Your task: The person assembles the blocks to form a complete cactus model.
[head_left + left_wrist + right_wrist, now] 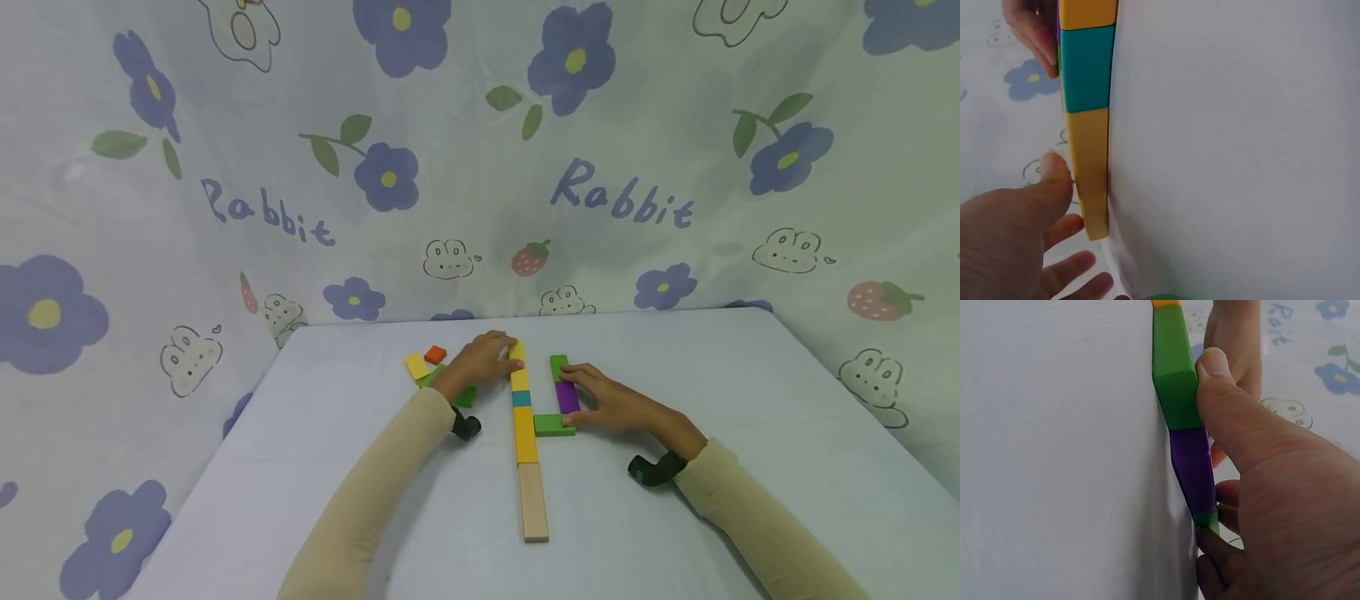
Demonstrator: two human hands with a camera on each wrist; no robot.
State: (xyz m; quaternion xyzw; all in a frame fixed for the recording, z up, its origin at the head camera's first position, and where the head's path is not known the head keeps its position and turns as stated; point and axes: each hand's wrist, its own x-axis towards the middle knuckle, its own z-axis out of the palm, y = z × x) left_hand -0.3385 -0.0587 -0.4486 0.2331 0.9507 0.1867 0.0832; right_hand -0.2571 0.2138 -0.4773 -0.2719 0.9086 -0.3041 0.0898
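Note:
A long row of flat blocks runs away from the person. It has a plain wood block nearest, an orange-yellow block, a teal block, then yellow blocks at the far end. My left hand touches that far yellow end with thumb and fingertips, not curled round it. A green block juts right from the row. Beyond it, a purple block and another green block stand in line. My right hand rests its thumb on the nearer green block, with fingertips against the farther one.
Left of the row, partly behind the left hand, lie a yellow block, an orange-red block and green blocks. A white cloth covers the table. A curtain printed with flowers and rabbits hangs behind it.

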